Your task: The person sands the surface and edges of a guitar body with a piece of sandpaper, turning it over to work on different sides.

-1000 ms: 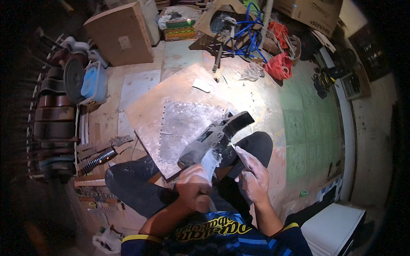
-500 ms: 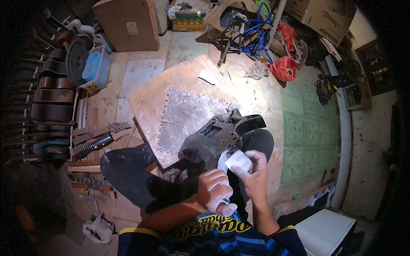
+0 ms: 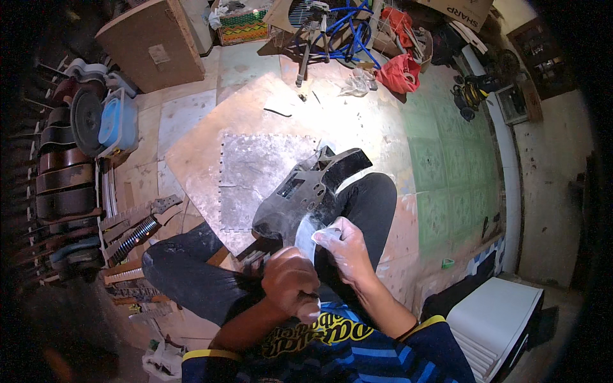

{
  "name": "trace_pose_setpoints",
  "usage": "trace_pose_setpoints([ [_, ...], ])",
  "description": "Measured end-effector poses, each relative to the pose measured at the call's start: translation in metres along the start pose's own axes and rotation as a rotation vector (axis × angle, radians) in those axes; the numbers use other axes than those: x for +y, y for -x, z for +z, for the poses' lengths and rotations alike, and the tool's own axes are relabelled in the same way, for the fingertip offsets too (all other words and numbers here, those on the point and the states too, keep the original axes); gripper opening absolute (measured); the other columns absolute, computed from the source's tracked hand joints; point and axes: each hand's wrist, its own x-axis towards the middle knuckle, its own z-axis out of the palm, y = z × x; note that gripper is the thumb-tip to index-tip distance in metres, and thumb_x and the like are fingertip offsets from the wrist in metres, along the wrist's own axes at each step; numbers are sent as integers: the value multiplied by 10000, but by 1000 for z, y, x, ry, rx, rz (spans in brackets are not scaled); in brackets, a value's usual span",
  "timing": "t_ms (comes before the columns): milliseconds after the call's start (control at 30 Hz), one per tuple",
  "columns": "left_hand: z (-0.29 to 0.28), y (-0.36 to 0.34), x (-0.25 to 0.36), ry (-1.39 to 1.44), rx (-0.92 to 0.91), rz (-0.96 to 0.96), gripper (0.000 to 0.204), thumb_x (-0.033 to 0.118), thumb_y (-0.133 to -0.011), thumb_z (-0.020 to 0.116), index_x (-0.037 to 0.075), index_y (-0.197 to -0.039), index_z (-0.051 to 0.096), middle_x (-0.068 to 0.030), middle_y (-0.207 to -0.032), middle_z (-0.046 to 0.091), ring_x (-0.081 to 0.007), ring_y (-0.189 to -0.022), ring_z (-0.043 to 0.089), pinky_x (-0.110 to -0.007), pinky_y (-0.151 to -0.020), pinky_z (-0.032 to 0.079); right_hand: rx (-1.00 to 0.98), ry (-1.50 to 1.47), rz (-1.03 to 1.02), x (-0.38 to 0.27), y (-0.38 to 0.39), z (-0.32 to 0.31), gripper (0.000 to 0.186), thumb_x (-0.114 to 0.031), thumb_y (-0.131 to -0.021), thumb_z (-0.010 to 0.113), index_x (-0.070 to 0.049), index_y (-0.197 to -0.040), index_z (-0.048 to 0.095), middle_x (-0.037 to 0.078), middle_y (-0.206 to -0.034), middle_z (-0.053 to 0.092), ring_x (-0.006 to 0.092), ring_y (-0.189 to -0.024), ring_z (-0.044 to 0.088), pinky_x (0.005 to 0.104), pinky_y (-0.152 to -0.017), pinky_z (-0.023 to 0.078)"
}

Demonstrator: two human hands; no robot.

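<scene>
A black electric guitar body [image 3: 287,199] with cut-out cavities and round holes lies tilted across my lap. Whitish dust coats its near side, where a pale bare strip [image 3: 306,235] shows. My right hand [image 3: 348,250] is closed in a pinch on a folded piece of sandpaper [image 3: 324,235] with a white back, held at the body's near edge beside that strip. My left hand [image 3: 291,281] is curled over the near end of the guitar body, knuckles up and thumb toward me. The edge under its fingers is hidden.
Under the body lie a grey foam mat [image 3: 258,172] and a tan board [image 3: 204,143]. Guitars [image 3: 64,172] stand in a row at the left, with a guitar neck [image 3: 137,233] nearby. A blue hose [image 3: 348,32] and red bags [image 3: 399,73] lie beyond; a white box [image 3: 495,316] stands right.
My right hand has moved left and nearer to me with the sandpaper, whose white back is now mostly turned from view. My left hand has shifted left as the whole view moved.
</scene>
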Motion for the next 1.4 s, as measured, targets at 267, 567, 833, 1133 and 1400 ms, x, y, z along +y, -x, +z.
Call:
trace_pose_setpoints([
  [267, -1, -3, 1, 49, 7, -27, 395, 442, -957, 679, 87, -840, 551, -24, -621, 601, -167, -529, 536, -323, -495, 431, -11, -144, 202, -23, 6, 7, 258, -65, -825, 804, -98, -823, 548, -26, -773, 550, 57, -699, 519, 255, -607, 429],
  [567, 0, -10, 2, 22, 57, 36, 452, 513, -954, 665, 91, -848, 544, -22, -674, 599, -186, -587, 570, -335, -515, 442, -13, -168, -6, -2, 12, 10, 350, -37, -821, 802, -122, -770, 467, -48, -758, 496, 53, -701, 464, 242, -620, 400],
  [833, -6, -9, -1, 54, 12, 26, 456, 494, -964, 653, 71, -840, 538, -35, -676, 579, -165, -537, 546, -304, -472, 433, -2, -92, -4, -4, 6, 11, 342, -19, -810, 800, -121, -780, 475, -50, -776, 499, 50, -729, 468, 244, -641, 404],
  [1133, -7, -12, 2, 55, 26, 27, 462, 513, -952, 662, 79, -856, 535, -25, -656, 567, -174, -565, 535, -344, -526, 466, 34, -80, -48, -8, -6, 12, 375, 13, -802, 769, -129, -762, 424, -22, -767, 489, 67, -721, 473, 233, -638, 400],
  [1400, -8, -13, 3, 50, -4, -13, 377, 430, -950, 692, 97, -855, 543, -17, -667, 577, -188, -601, 556, -353, -546, 471, 24, -70, -52, -7, -1, 13, 359, 0, -791, 785, -115, -750, 448, -18, -764, 492, 76, -716, 466, 254, -654, 404],
])
